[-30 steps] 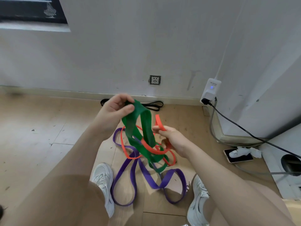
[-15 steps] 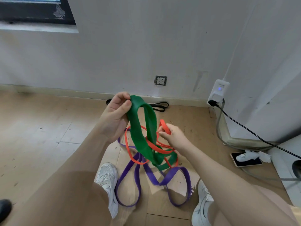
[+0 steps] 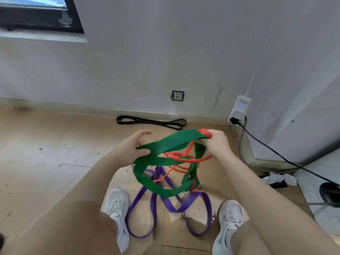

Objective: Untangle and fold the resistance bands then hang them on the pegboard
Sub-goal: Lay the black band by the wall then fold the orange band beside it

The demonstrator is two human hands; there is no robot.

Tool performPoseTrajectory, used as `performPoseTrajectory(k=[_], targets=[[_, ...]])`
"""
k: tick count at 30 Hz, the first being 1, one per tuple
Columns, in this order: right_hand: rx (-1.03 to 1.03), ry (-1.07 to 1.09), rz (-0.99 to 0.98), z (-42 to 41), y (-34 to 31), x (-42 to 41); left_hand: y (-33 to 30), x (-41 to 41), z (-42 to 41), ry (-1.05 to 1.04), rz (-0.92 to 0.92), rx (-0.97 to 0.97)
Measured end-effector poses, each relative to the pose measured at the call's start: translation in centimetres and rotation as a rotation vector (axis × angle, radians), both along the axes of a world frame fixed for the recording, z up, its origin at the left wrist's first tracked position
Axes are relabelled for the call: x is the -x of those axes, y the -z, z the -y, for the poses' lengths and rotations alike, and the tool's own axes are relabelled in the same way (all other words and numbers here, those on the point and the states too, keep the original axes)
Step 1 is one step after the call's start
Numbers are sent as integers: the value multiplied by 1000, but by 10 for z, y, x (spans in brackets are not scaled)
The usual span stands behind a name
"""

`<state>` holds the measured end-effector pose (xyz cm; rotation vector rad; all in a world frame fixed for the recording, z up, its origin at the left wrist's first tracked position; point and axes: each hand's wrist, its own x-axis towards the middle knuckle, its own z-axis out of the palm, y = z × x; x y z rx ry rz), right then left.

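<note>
Head view: right hand (image 3: 219, 144) has a closed grip around the top of the green band (image 3: 165, 144) plus a loop of the orange band (image 3: 185, 155), fingers curled over both. Left hand (image 3: 131, 146) grip is partly open: thumb presses on the green band's left end, the other fingers are spread and loosely bent above it; can't tell if they wrap it. The green band stretches between the two hands, above the floor (image 3: 46, 153), and its lower loop sags down between the arms. The orange band threads through the green one and hangs in loops below the right hand. The purple band (image 3: 139, 214) lies on the floor between the two white shoes (image 3: 117, 208), its upper part rising into the tangle under the green loop.

Black band (image 3: 150, 122) lies flat on the floor by the skirting, well apart from the tangle. Wall socket (image 3: 178, 95) above it. White adapter (image 3: 240, 109) plugged in at right, black cable (image 3: 276, 153) running off right. Phone with crumpled tissue (image 3: 277, 178) on the floor near the right arm. No containers in frame.
</note>
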<state>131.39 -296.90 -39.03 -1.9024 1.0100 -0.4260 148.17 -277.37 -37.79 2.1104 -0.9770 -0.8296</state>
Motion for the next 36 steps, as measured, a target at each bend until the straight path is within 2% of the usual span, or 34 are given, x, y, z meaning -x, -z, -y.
performPoseTrajectory(k=[2, 4, 6, 8, 10, 15, 17, 20, 22, 26, 28, 29, 31, 32, 34, 35, 36], targets=[[88, -32, -10, 0, -20, 0, 7, 0, 5, 20, 300, -257], [109, -73, 0, -9, -32, -6, 8, 9, 15, 1, 426, -240], [83, -84, -9, -16, -40, -13, 4, 26, 27, 33, 355, -50], [98, -111, -44, -18, -47, -16, -10, 47, 39, 49, 116, 154], [136, -149, -76, -20, -52, -15, -21, 62, 49, 71, -24, 212], [95, -238, 29, -17, -59, 3, -38, 64, 59, 30, 237, 320], [21, -307, 87, -11, -52, 15, -48, 59, 55, 43, 127, 361], [-167, -439, 104, -13, -22, 27, -62, 55, 46, -10, -215, 534], [-235, -467, 72, -19, 0, 28, -70, 55, 43, -49, -346, 654], [-151, -409, -88, -27, 22, 17, -84, 60, 41, -71, -547, 821], [-119, -301, -88, -28, 21, 12, -85, 51, 36, -121, -635, 890], [-112, -228, -59, -26, 17, 10, -82, 43, 32, -149, -620, 894], [-158, -90, 41, -20, 2, 9, -64, 24, 22, -229, -435, 770], [-203, -37, 96, -17, -7, 8, -53, 14, 16, -266, -297, 624], [-262, 29, 185, -11, -23, 7, -31, 2, 8, -276, -91, 181], [-276, 24, 212, -9, -29, 6, -22, 2, 6, -261, -58, -21], [-271, -8, 224, -10, -34, 5, -14, 5, 6, -229, -18, -135]])
